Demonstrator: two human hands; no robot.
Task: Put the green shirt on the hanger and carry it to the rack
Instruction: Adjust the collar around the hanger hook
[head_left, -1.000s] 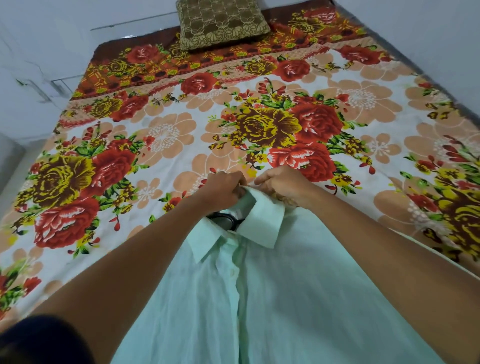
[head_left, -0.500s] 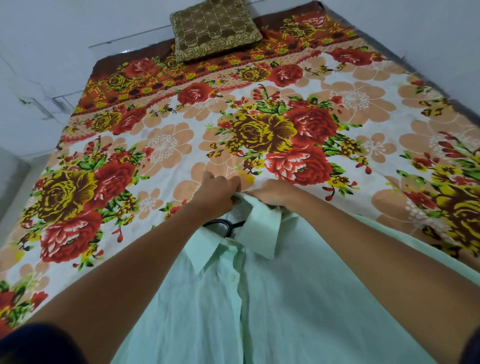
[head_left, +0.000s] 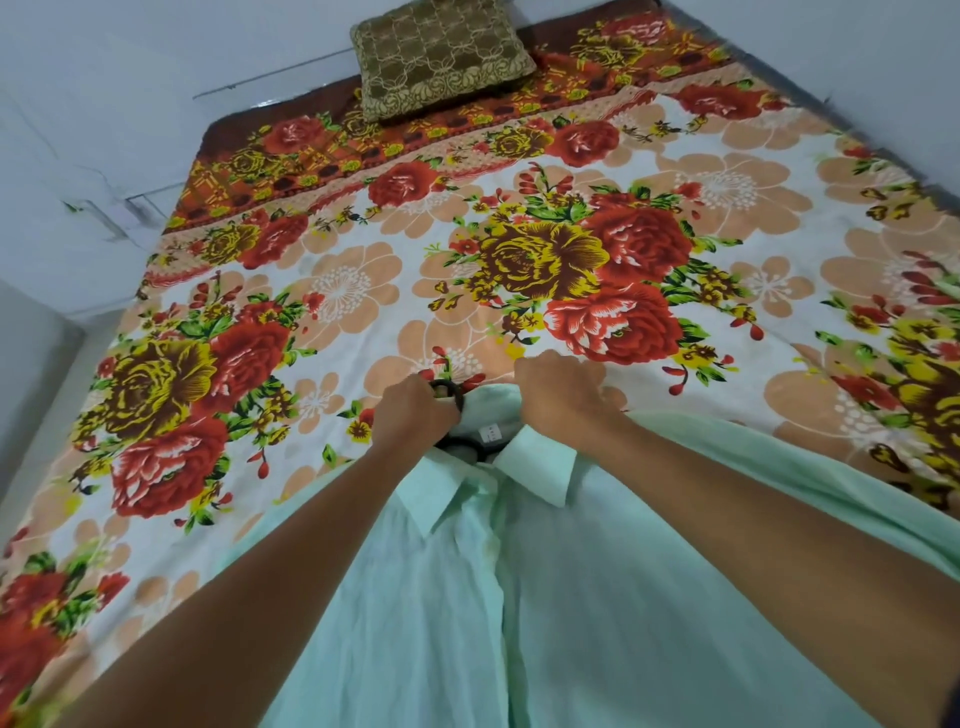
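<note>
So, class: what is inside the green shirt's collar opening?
A black hanger pokes out of the green shirt at the collar, its hook gripped by the left hand. The right hand holds the collar. The hanger's arms are covered by fabric.

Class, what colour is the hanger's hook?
Black, seen in the head view: hook.

Just below the centre of the frame, a small white label (head_left: 491, 433) sits inside the collar of the shirt (head_left: 519, 597). It bears a few tiny dark marks, too small to read. No other text, number or sign shows anywhere.
</note>
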